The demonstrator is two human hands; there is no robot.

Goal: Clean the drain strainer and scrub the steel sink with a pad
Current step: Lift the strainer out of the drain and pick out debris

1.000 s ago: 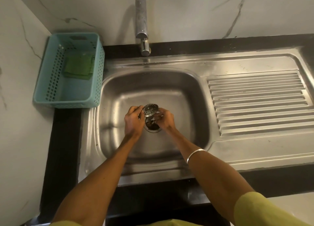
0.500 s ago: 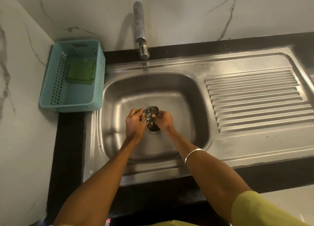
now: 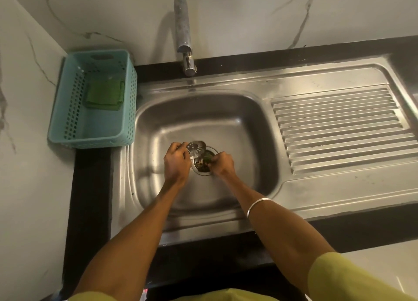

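Head view of a steel sink (image 3: 226, 128) set in a dark counter, with both forearms reaching in from the lower edge of the frame. At the centre of the basin, the drain strainer (image 3: 196, 147) is held tilted and lifted off the drain opening (image 3: 204, 162), pinched at its left rim by the curled fingers of the left hand (image 3: 176, 162). The right hand (image 3: 222, 163) is placed just right of the opening, its fingers curled and closed on a bit of green and brown debris lying in the drain; the exact fingertip contact is too small to be made out. A silver bangle (image 3: 257, 205) is worn on the right forearm. In the upper left of the frame, a teal perforated basket (image 3: 67, 110) is stood beside the sink, and a green scrub pad (image 3: 105, 94) is seen lying inside it, well apart from both hands. A steel tap (image 3: 184, 36) is mounted above the basin at the top centre, and the ribbed drainboard (image 3: 339, 128) occupies the right.
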